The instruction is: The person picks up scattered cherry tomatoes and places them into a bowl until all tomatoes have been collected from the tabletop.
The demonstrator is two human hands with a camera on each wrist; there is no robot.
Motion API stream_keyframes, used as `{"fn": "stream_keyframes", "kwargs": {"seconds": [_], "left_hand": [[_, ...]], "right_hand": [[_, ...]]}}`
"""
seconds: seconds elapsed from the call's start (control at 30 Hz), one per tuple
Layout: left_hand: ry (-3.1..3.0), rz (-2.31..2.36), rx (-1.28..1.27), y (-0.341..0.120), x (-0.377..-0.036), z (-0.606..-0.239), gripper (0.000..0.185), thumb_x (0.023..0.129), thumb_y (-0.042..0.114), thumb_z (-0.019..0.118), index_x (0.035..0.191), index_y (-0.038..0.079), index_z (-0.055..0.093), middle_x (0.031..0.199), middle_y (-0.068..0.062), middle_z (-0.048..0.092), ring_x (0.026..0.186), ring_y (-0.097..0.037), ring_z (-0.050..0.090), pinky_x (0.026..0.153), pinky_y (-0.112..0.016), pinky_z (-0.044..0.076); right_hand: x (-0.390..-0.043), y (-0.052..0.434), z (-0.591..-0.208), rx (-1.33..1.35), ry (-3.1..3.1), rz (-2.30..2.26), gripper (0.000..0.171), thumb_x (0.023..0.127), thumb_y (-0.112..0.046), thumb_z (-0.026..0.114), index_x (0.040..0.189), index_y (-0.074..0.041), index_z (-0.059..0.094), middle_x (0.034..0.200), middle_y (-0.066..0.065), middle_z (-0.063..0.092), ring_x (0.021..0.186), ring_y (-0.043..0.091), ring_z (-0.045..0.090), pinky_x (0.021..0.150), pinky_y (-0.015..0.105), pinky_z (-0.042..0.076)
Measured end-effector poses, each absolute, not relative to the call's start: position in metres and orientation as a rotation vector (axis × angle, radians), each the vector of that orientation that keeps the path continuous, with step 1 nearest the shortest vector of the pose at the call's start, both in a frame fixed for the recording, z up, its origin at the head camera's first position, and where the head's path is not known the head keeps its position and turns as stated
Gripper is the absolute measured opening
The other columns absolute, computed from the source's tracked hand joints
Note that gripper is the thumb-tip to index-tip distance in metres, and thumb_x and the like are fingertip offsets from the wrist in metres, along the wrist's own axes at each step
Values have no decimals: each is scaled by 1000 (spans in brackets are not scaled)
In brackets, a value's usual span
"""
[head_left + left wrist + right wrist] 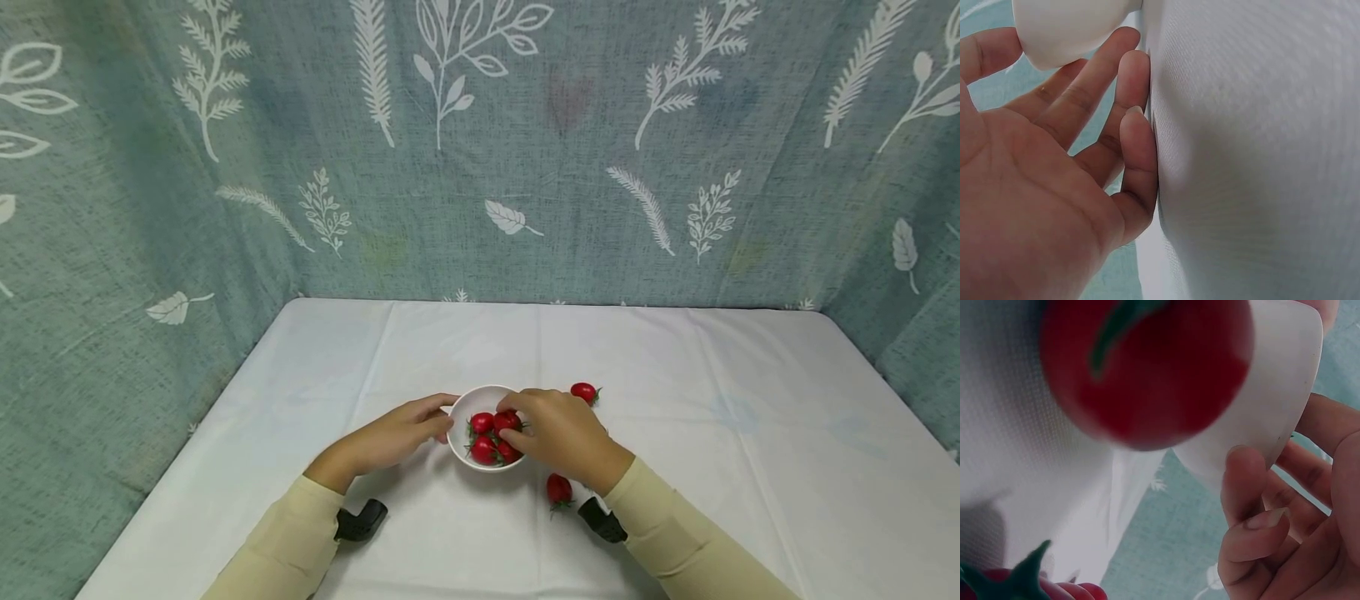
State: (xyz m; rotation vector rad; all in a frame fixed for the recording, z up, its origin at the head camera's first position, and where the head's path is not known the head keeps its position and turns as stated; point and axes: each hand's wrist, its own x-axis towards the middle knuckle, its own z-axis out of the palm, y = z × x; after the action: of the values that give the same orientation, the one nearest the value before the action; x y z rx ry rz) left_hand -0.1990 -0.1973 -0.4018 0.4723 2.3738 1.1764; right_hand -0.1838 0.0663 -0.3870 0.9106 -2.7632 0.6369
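Note:
A small white bowl (486,469) stands on the table with several red cherry tomatoes (483,450) inside, green leaves attached. My left hand (397,431) is at the bowl's left side; its thumb and extended fingers touch the outer wall, seen from close by in the left wrist view. My right hand (566,429) reaches over the right rim, thumb and index finger pinching a cherry tomato (507,421) in the bowl. In the right wrist view its other fingers (1247,487) are bent beside the bowl's outer wall (1279,375). The right hand hides part of the rim.
One loose cherry tomato (584,392) lies beyond my right hand, another (558,489) nearer to me beside the right wrist. A white cloth (645,358) covers the table. Leaf-patterned green curtains (480,167) enclose its back and sides.

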Motion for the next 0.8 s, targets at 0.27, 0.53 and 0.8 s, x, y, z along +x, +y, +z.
{"fn": "stream_keyframes", "kwargs": {"seconds": [0.27,0.53,0.8], "left_hand": [[2371,1174,482,-198,-200,-403,43,106,35,46,146,22,48,105,-2,66,107,-19,56,99,-48,37],[2364,1190,472,-196,-199,-403,43,106,34,46,147,21,48,107,-2,66,108,-18,57,101,-50,38],[2362,1195,464,-199,-200,-406,45,105,36,47,148,21,46,107,-2,67,111,-19,57,106,-58,35]], "right_hand": [[-183,68,-386,901,-2781,619,30,84,-29,81,111,-18,72,103,-5,75,85,10,69,69,26,55],[-178,75,-377,824,-2777,680,31,86,-30,79,115,-20,73,115,-3,73,100,15,71,82,34,58],[-176,93,-375,833,-2638,598,24,87,-24,78,109,-18,74,109,-3,74,92,17,73,76,36,58]]}}
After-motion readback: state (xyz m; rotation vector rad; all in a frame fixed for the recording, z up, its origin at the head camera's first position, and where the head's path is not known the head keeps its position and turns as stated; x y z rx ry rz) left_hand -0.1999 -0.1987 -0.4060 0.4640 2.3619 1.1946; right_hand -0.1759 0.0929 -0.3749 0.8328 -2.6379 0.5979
